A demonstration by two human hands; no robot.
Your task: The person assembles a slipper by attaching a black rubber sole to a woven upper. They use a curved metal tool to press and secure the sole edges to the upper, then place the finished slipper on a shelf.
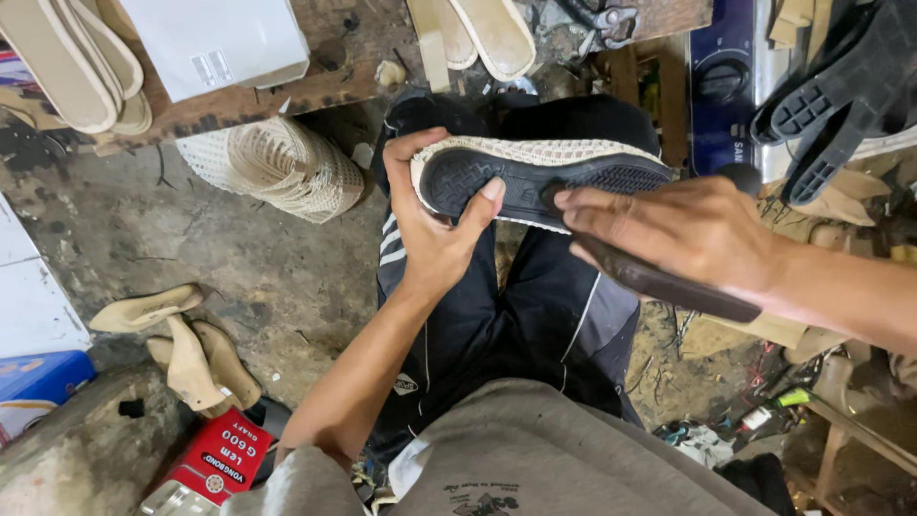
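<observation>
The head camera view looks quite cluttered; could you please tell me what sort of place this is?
Probably a small shoemaking workshop. The left hand holds a shoe sole-up, pale insoles are stacked on the bench, and a red glue can lies on the floor.

We see a shoe point(535, 177) with a black, tread-patterned sole and a cream woven mesh upper, held over black trousers point(497, 315) with white stripes. The tool point(659, 282) is dark brown, the shirt point(535, 459) grey. Beige soles point(186, 354) lie on the grey floor point(239, 258) beside a red tin point(222, 457).
</observation>
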